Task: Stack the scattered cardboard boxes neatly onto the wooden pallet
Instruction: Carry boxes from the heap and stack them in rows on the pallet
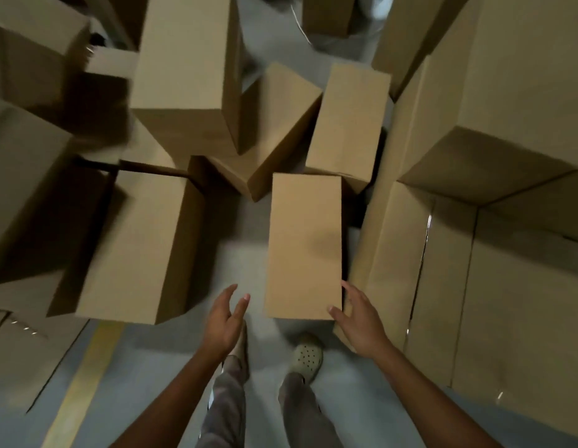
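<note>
A tall narrow cardboard box (304, 247) stands upright on the grey floor straight ahead of my feet. My right hand (358, 318) is spread open at its near right corner, thumb on the top edge and fingers along the right side. My left hand (226, 318) is open with fingers apart, a short gap left of the box, touching nothing. Several more plain cardboard boxes lie around: a big one at left (135, 250), a tall one behind (187, 66), a tilted one (274, 130) and an upright one (349, 121). No wooden pallet is in view.
Large boxes form a wall at right (494, 253); one has an open flap. Flattened cardboard (19, 357) lies at the lower left beside a yellow floor line (84, 383). My legs and shoes (307, 354) stand on bare grey floor just below the narrow box.
</note>
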Tool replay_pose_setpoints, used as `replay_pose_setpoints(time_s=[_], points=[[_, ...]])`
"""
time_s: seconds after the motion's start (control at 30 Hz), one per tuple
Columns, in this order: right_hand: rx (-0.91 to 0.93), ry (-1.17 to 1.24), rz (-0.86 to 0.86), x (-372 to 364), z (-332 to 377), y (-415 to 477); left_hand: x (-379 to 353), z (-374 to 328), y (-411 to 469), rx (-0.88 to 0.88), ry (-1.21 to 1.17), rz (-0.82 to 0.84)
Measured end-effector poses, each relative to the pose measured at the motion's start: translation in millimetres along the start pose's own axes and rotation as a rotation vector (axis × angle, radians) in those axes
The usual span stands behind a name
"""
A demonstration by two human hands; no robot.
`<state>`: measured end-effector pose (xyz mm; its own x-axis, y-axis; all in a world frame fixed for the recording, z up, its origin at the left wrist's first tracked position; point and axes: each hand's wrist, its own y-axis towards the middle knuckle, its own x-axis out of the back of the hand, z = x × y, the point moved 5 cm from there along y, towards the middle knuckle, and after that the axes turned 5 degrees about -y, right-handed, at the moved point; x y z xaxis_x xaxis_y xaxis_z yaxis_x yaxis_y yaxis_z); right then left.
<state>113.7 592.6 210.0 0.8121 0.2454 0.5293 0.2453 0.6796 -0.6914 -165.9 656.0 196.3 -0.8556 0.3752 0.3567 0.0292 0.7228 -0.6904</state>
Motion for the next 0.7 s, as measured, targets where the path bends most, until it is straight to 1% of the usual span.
replay_pose_setpoints(time_s=[0.1, 0.27, 0.33, 0.47, 0.57, 0.7], points=[[-0.089, 0.023, 0.025, -34.0, -32.1, 50.9, -23.7, 31.5, 60.0, 0.056, -0.023, 0.044], [-0.242, 0.004, 0.082, -100.9, -82.0, 125.7, -62.6, 91.8, 146.7, 0.191, -0.114, 0.059], [-0.309, 0.008, 0.031, -119.4, -99.8, 151.8, -78.2, 115.4, 171.1, 0.243, -0.155, 0.069], [-0.448, 0.018, -0.138, -137.9, -130.3, 189.0, -106.8, 145.8, 200.1, 0.32, -0.21, 0.129], [-0.521, 0.045, -0.169, -148.1, -149.0, 205.7, -120.7, 163.6, 208.4, 0.403, -0.302, 0.163], [-0.611, 0.153, -0.19, -162.1, -157.3, 211.7, -132.7, 182.0, 209.4, 0.47, -0.417, 0.205]])
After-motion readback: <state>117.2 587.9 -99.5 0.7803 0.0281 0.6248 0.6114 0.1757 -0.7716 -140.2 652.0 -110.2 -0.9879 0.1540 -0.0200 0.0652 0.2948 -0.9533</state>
